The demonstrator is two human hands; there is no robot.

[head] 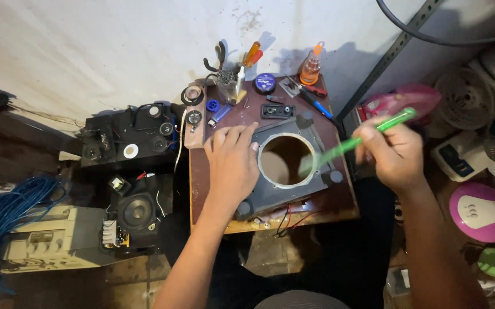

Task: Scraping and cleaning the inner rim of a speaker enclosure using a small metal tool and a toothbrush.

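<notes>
**Grip on a green brush handle over a grey speaker panel**

Right hand [395, 155]: grip closed around a translucent green handle [373, 133], a slim plastic rod slanting down and leftward; its lower end is motion-blurred above the round opening, so the tip's form cannot be told.

Left hand [233, 161]: grip flat and spread, palm down, fingers [231, 136] pressing the left edge of the panel; it holds nothing.

Item in work: grey panel [310, 171], matt, roughly square, with a large circular cut-out edged pale and small round feet at the corners. It lies tilted on the brown table [199, 183], near its front edge; red and black wires [288, 220] trail below.

Step, as judged: sweeping or cleaning around the cut-out while the panel is steadied. A next stroke would need firm downward pressure from the flat palm and a light wrist.

Nearby: orange screwdriver set [310, 67], round blue tin [265, 82], black loudspeaker [135, 212], blue cable coil [8, 212].
</notes>
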